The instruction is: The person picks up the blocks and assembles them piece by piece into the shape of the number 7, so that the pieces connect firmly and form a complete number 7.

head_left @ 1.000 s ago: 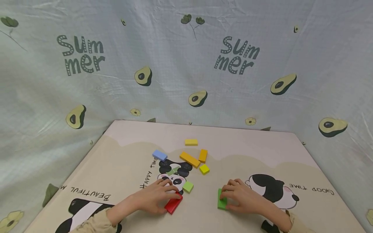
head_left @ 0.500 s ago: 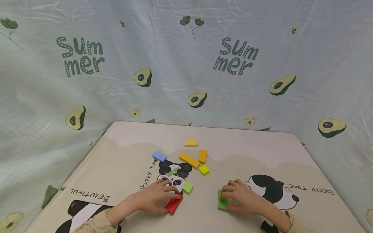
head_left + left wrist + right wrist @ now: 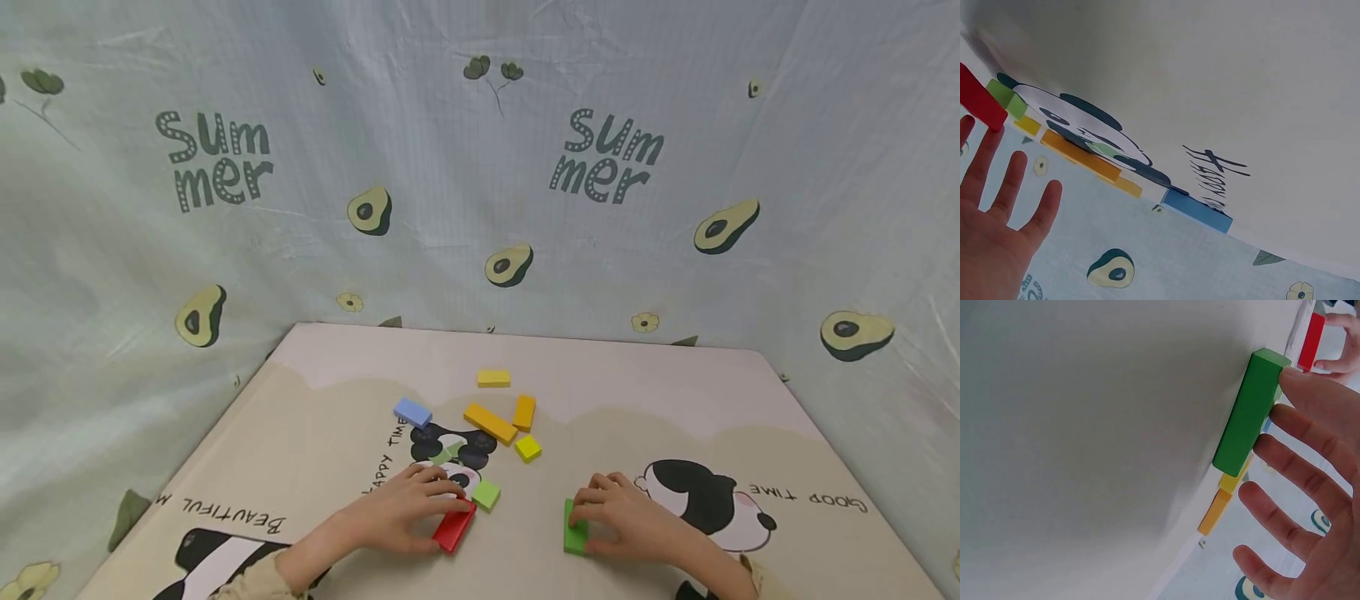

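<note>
My left hand (image 3: 405,512) holds a red block (image 3: 455,527) lying on the table, thumb at its near end and index finger at its far end. In the left wrist view, the index fingertip meets the red block (image 3: 980,100); the thumb is hidden. To the right, a green block (image 3: 575,527) lies between the thumb and fingers of my right hand (image 3: 626,521). The right wrist view has the thumb and two fingertips on the green block (image 3: 1250,412), the other fingers spread. Just beyond the red block sits a small light-green block (image 3: 486,496).
Farther back lie a blue block (image 3: 413,412), a long orange block (image 3: 490,424), a shorter orange block (image 3: 524,412), a small yellow block (image 3: 528,448) and a longer yellow block (image 3: 493,379). A printed curtain (image 3: 427,125) hangs around the panda-printed table (image 3: 637,379).
The head view has tilted up slightly, so the table sits lower. The red block, in my left hand, has edged a little toward the light-green block. My right hand keeps its hold on the green block.
</note>
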Motion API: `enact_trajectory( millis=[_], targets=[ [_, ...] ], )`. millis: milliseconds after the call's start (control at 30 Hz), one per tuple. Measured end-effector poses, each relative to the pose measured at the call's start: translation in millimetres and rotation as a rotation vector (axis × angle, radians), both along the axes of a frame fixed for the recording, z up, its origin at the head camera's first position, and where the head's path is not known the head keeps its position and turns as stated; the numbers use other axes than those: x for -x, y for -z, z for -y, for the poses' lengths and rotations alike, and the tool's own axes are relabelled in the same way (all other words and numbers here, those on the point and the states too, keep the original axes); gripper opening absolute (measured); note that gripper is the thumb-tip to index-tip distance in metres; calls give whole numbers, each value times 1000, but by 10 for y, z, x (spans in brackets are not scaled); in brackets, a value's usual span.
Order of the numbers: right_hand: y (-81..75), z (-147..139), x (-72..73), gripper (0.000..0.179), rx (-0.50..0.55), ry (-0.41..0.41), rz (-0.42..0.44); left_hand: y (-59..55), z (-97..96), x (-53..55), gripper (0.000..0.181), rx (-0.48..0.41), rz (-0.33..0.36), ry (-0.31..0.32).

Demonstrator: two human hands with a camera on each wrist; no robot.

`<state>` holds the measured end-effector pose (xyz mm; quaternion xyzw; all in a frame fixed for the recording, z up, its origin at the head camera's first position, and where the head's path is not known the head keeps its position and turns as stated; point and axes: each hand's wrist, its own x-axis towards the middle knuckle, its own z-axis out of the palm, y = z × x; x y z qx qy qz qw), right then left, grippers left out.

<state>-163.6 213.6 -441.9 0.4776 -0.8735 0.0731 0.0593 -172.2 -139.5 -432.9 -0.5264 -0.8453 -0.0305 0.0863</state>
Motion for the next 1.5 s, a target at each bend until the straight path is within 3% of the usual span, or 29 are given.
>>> enact_trajectory(
  millis=[233, 500, 733, 1133, 1500],
  targets=[
    [23, -4, -24, 20, -2, 6, 30, 7, -62, -9, 47, 8, 66, -9],
    [8, -7, -14, 19, -14, 18, 31, -16, -174, 61, 45, -34, -3, 34],
    [-2, -10, -36, 20, -23, 18, 3, -79, -326, 147, 47, -37, 31, 17],
    [-47, -18, -84, 21, -71, 84, 105, -118, -623, 304, 49, -36, -4, 16],
    [-49, -32, -135, 24, -55, 100, 106, -127, -885, 386, 47, 25, 31, -21]
  ],
)
